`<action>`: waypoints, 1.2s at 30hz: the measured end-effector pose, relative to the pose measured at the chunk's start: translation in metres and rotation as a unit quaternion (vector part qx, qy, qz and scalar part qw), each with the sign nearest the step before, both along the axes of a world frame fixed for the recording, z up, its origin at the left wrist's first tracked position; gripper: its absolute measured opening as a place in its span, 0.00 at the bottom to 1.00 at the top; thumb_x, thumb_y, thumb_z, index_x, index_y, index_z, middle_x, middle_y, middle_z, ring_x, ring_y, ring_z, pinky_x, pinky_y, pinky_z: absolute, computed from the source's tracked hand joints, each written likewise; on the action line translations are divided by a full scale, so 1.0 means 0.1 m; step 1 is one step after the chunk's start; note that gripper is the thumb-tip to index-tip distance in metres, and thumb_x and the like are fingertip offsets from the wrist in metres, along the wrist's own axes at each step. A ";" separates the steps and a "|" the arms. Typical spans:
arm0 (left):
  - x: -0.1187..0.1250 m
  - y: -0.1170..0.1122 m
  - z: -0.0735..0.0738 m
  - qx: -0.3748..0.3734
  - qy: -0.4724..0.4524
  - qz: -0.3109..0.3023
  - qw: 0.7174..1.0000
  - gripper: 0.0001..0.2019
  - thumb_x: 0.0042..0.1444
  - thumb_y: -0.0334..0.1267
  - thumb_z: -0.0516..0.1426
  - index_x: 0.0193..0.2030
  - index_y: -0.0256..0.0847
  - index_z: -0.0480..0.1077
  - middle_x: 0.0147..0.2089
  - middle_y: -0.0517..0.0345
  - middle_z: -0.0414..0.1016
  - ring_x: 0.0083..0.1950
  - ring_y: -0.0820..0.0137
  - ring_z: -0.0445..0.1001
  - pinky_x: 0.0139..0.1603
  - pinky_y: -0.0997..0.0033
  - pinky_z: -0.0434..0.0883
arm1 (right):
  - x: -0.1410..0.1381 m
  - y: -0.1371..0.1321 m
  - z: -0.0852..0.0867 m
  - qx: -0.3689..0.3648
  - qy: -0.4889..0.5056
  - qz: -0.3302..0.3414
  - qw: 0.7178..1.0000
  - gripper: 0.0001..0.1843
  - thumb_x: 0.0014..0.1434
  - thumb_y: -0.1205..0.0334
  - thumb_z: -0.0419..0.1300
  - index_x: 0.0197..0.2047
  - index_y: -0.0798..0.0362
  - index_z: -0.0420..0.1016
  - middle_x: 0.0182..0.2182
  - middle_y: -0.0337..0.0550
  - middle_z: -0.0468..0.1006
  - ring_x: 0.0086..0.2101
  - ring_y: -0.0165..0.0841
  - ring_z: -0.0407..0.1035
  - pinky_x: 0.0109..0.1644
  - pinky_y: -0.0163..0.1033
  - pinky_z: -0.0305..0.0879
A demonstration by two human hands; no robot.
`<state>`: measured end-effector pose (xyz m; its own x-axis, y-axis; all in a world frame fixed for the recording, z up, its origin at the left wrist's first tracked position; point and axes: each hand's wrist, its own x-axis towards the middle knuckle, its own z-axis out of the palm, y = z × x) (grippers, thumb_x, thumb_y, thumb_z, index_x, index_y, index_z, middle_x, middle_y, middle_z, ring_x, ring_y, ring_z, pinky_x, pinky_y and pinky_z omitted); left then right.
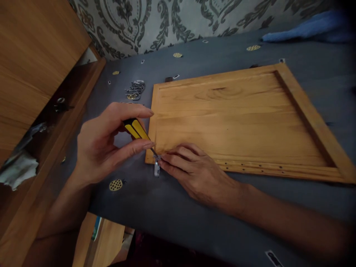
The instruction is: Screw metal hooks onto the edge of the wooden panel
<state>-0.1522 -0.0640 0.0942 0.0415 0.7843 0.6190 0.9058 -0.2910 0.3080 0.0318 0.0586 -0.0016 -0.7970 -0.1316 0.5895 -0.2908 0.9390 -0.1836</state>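
My left hand (107,142) is curled around a screwdriver (137,129) with a yellow and black handle, its thumb along the lower part and the index finger stretched out. The shaft slants down to the right, and its tip meets a small metal hinge (157,168) at the near left corner of a framed wooden panel (222,122). My right hand (200,174) lies over the panel's near edge, its fingertips pressed together against the hinge. Part of the hinge sticks out past the edge; the fingers hide some of the rest.
Several metal hooks or rings (135,90) lie behind my left hand on the dark patterned cloth (133,211). A blue cloth (308,29) is at the back right. Wooden furniture (33,55) stands on the left, with a crumpled pale bag (20,168) on its ledge. Small holes dot the panel's near edge.
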 end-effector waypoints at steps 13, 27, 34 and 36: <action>0.02 0.00 0.01 -0.004 -0.023 0.021 1.000 0.26 0.53 0.37 0.67 0.58 0.53 0.69 0.46 0.60 0.77 0.40 0.70 0.78 0.32 0.70 0.79 | 0.01 0.00 0.02 0.001 -0.010 0.000 1.000 0.17 0.68 0.72 0.47 0.49 0.60 0.76 0.42 0.46 0.80 0.43 0.39 0.68 0.50 0.47 0.64; -0.02 0.01 0.00 -0.010 -0.042 -0.003 0.999 0.26 0.52 0.36 0.67 0.58 0.50 0.70 0.46 0.57 0.78 0.41 0.67 0.78 0.33 0.68 0.77 | 0.00 0.00 0.01 0.002 -0.013 -0.005 1.000 0.18 0.68 0.72 0.46 0.48 0.59 0.77 0.41 0.45 0.81 0.43 0.38 0.68 0.51 0.47 0.65; 0.02 -0.01 0.04 -0.016 -0.083 -0.009 0.996 0.22 0.56 0.38 0.65 0.58 0.49 0.71 0.45 0.58 0.77 0.40 0.68 0.79 0.39 0.68 0.81 | 0.00 0.00 0.02 0.003 -0.013 -0.004 1.000 0.18 0.69 0.71 0.45 0.49 0.61 0.76 0.42 0.46 0.81 0.43 0.39 0.68 0.50 0.47 0.65; 0.00 -0.02 0.05 -0.038 -0.094 -0.018 0.995 0.23 0.57 0.36 0.64 0.59 0.49 0.69 0.44 0.58 0.76 0.40 0.68 0.79 0.38 0.69 0.81 | 0.00 0.00 0.02 0.001 -0.013 -0.003 1.000 0.18 0.69 0.71 0.45 0.49 0.61 0.76 0.42 0.46 0.81 0.43 0.39 0.68 0.51 0.47 0.65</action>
<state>-0.1521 -0.0656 0.0991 -0.0402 0.8289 0.5580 0.8188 -0.2927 0.4938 0.0322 0.0587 0.0002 -0.8131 -0.1277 0.5680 -0.2796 0.9414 -0.1887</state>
